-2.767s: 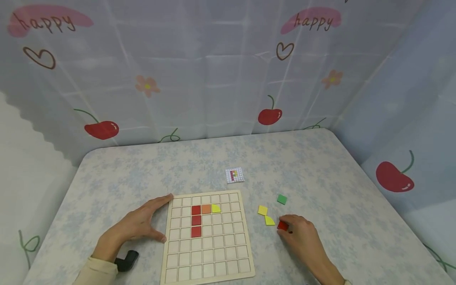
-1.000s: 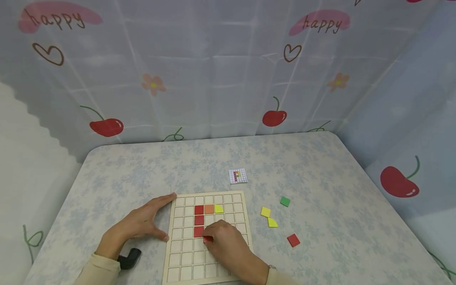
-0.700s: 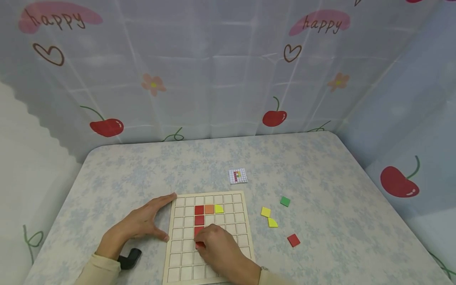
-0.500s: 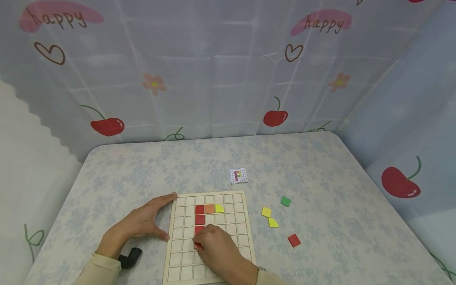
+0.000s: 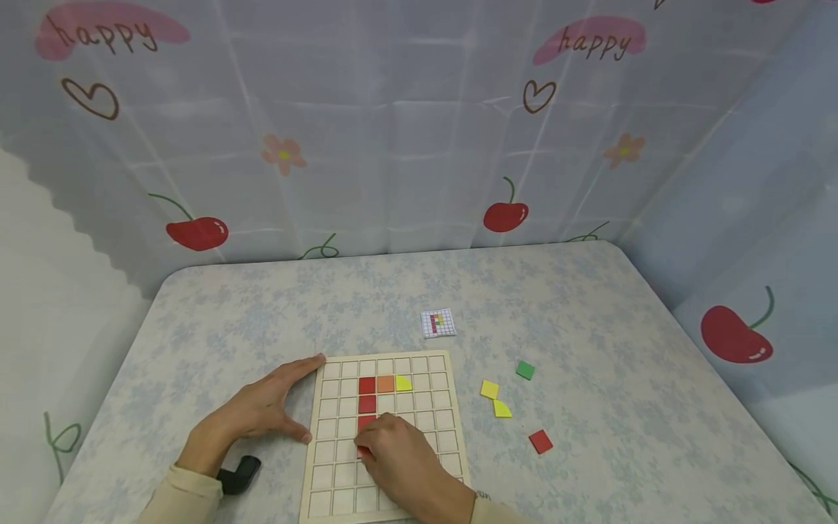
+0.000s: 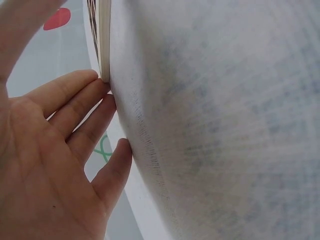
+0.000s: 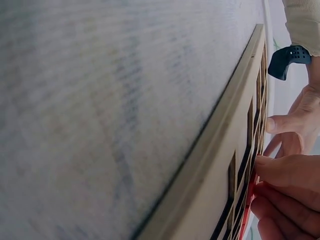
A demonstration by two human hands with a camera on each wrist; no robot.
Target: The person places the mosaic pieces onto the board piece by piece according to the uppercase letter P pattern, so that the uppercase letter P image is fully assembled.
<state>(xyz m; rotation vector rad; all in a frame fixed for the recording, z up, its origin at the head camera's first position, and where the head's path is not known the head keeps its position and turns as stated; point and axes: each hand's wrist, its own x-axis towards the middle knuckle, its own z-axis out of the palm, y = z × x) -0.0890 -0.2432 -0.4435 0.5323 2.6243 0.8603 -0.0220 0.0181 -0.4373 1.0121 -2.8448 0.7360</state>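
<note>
My right hand [image 5: 402, 458] pinches a red square tile [image 5: 361, 452] low over the pale wooden grid board [image 5: 324, 477], just below a column of red tiles [image 5: 367, 404]. Much of that tile is hidden behind the fingers. In the right wrist view the thumb and fingertips [image 7: 264, 165] come down at the grid beside red. An orange tile [image 5: 385, 383] and a yellow quarter-round tile [image 5: 403, 383] lie in the board's second row. My left hand [image 5: 262, 407] rests with spread fingers at the board's left edge; its fingertips [image 6: 102, 82] meet the board's side in the left wrist view.
Right of the board lie a green square [image 5: 525, 370], a yellow square [image 5: 489, 389], a yellow quarter-round piece [image 5: 502, 409] and a red square [image 5: 540, 441]. A small pattern card [image 5: 438, 323] lies behind the board. A black device [image 5: 240, 474] sits at the left wrist.
My right hand picked up a red tile on the right and carried it left onto the board, below the red column. Over the last half second it has hardly moved; the left hand stays put.
</note>
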